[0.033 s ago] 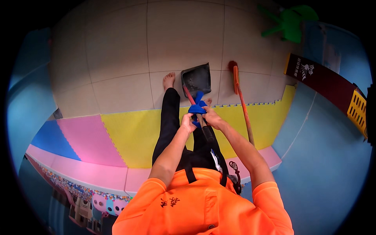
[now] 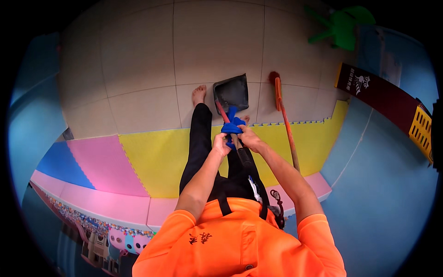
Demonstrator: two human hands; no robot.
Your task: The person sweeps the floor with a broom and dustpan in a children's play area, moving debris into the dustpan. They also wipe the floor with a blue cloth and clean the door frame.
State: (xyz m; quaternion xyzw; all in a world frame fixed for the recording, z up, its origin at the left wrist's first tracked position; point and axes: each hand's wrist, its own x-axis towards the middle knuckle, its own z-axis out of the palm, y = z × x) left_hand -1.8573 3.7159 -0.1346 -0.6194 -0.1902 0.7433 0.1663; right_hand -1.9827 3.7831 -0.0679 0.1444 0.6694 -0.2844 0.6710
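A dark dustpan (image 2: 232, 92) lies on the tiles in front of my feet, its long handle (image 2: 243, 156) running back toward me between my legs. Around that handle, above its dark grip end, a blue cloth (image 2: 230, 129) is wrapped, with one loose end hanging toward the pan. My left hand (image 2: 221, 144) pinches the cloth from the left side. From the right, the fingers of my right hand (image 2: 249, 137) close on it too. My fingertips are partly hidden behind the cloth.
To the right lies a broom (image 2: 285, 117) with an orange handle, reaching from tiles onto the yellow foam mat (image 2: 159, 154). A pink padded step (image 2: 110, 207) runs behind me. Far right are a green plastic chair (image 2: 344, 27), a maroon board (image 2: 376, 94) and a yellow basket (image 2: 421, 131).
The loose end of the blue cloth has shifted slightly left and down. My hands stay in nearly the same place on the handle.
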